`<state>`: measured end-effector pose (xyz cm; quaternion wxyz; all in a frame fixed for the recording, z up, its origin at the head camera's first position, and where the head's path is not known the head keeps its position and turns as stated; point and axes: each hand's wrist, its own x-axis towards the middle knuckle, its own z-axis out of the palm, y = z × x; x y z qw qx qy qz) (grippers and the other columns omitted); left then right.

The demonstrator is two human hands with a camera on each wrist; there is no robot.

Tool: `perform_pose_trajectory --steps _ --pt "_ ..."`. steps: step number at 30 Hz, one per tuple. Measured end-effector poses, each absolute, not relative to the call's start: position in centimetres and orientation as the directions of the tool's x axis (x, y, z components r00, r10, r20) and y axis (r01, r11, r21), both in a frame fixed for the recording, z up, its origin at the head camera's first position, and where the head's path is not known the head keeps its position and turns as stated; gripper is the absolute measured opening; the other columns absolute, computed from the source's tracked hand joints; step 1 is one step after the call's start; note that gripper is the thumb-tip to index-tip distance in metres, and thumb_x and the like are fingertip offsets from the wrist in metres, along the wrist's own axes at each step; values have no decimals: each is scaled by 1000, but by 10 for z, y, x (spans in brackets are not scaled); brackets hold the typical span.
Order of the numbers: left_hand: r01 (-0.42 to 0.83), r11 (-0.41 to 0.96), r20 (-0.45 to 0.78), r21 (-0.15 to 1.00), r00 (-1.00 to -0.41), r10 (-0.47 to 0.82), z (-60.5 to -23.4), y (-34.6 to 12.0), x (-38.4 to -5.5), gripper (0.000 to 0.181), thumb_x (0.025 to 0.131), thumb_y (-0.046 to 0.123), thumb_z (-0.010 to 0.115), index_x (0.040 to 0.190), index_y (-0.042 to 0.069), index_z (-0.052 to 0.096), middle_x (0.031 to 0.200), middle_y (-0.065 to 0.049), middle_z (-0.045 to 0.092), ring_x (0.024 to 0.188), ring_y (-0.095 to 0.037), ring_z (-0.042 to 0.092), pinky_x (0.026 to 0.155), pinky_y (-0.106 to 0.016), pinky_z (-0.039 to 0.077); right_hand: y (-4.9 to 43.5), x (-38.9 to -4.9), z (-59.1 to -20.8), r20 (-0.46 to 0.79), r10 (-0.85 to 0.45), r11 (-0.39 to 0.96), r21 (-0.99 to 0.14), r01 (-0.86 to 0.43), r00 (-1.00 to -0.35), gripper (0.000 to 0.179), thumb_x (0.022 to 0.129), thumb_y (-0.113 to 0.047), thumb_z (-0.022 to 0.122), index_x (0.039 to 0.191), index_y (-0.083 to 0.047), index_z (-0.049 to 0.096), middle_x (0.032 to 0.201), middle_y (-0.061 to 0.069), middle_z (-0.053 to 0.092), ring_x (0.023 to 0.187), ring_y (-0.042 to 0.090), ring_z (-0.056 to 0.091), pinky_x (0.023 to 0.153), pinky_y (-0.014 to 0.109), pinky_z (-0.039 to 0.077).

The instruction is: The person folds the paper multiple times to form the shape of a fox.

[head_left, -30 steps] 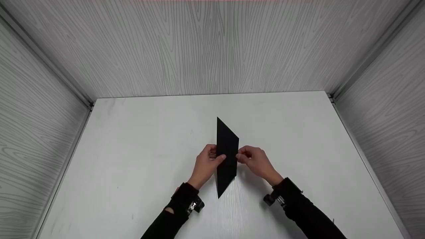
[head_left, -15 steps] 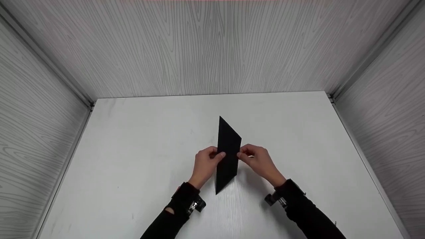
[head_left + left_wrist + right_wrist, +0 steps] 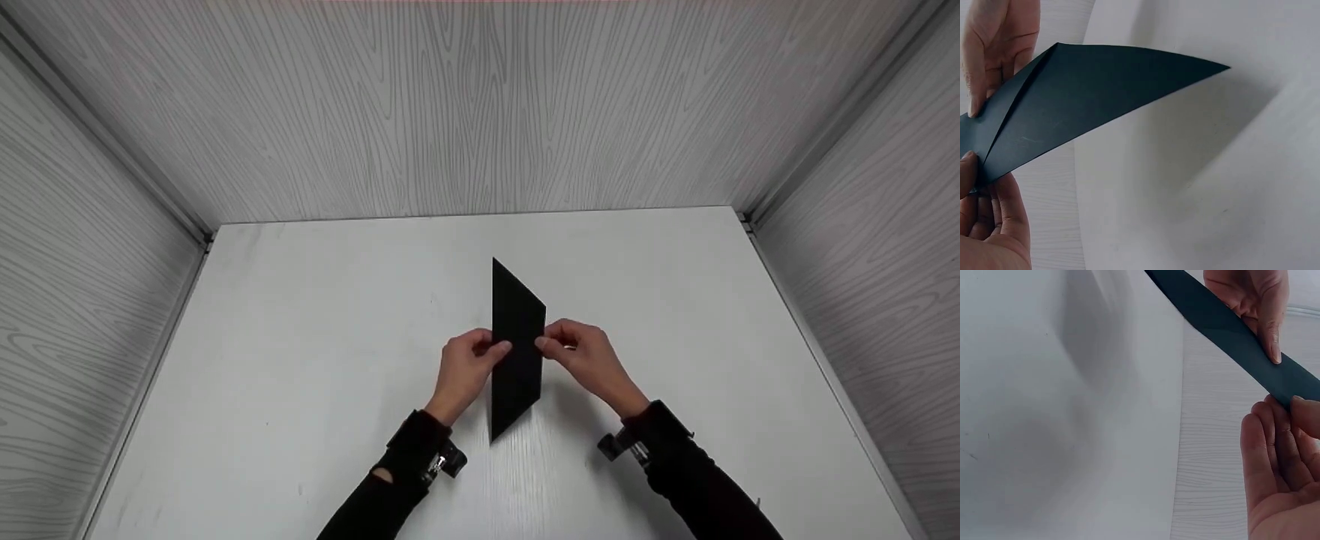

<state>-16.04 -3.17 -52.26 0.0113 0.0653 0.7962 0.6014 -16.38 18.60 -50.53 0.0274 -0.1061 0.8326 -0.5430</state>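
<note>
A sheet of black paper is held up over the middle of the white table, its long edges running away from the person. My left hand pinches the left edge, thumb on the near face and fingers behind. On the opposite edge, my right hand pinches with thumb and forefinger at about the same height. The left wrist view shows the paper dark teal, with a folded line slanting across it and a pointed far corner. In the right wrist view it appears as a narrow strip between both hands.
The white table spreads around the hands, with the paper's shadow on it. Grey wood-grain panels stand at the back, left and right. Each wrist wears a black strap with a small camera.
The paper has swung slightly and shifted a little to the right and away. The right hand has moved slightly up with its edge; the left hand has barely moved. Both keep their pinch.
</note>
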Motion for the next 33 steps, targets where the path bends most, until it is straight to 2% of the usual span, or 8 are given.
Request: perform_pose_trajectory --steps 4,10,17,22,26,30,33 --pt "109 277 77 955 -989 124 -523 -31 -160 18 95 20 76 91 3 74 82 -1 69 75 -12 58 70 -27 46 182 -158 -486 80 -218 336 -929 -152 -973 7 99 -2 68 99 5 68 91 15 71 88 22 70 84 27 58" --pt "111 289 75 951 -988 133 -525 -29 -160 16 96 19 75 89 4 73 78 3 66 72 -11 55 68 -27 45 180 -155 -472 164 -227 327 -916 -233 -960 7 98 0 68 92 4 67 86 15 70 83 17 68 79 25 57" --pt "144 320 110 937 -986 123 -523 -27 -162 19 95 20 76 84 5 70 73 5 57 69 -11 51 65 -26 41 188 -169 -497 152 -158 277 -942 -192 -976 11 99 -12 71 103 -2 72 96 8 71 93 19 72 86 29 57" --pt "159 327 120 932 -983 136 -525 -27 -161 19 95 18 76 84 5 69 72 5 55 68 -11 49 64 -26 40 190 -174 -500 240 -152 275 -921 -274 -959 10 99 -15 72 94 -7 71 90 4 70 84 16 68 78 26 54" --pt "168 322 130 932 -982 135 -524 -26 -162 21 95 19 76 82 4 67 71 6 53 67 -11 48 64 -27 39 191 -175 -498 251 -137 303 -910 -282 -958 10 98 -19 74 95 -10 73 88 1 70 82 16 64 74 25 51" --pt "164 319 128 933 -983 130 -524 -25 -163 20 95 18 76 82 5 68 71 6 53 67 -11 49 64 -26 39 190 -177 -496 236 -113 280 -924 -259 -965 8 99 -16 72 98 -9 74 90 2 71 84 16 69 78 25 55" --pt "164 322 126 932 -983 135 -525 -23 -163 18 94 17 77 83 5 70 71 6 56 67 -10 50 64 -26 41 189 -178 -493 257 -112 280 -919 -278 -960 8 100 -12 70 95 -6 73 90 4 71 84 17 72 78 26 56"
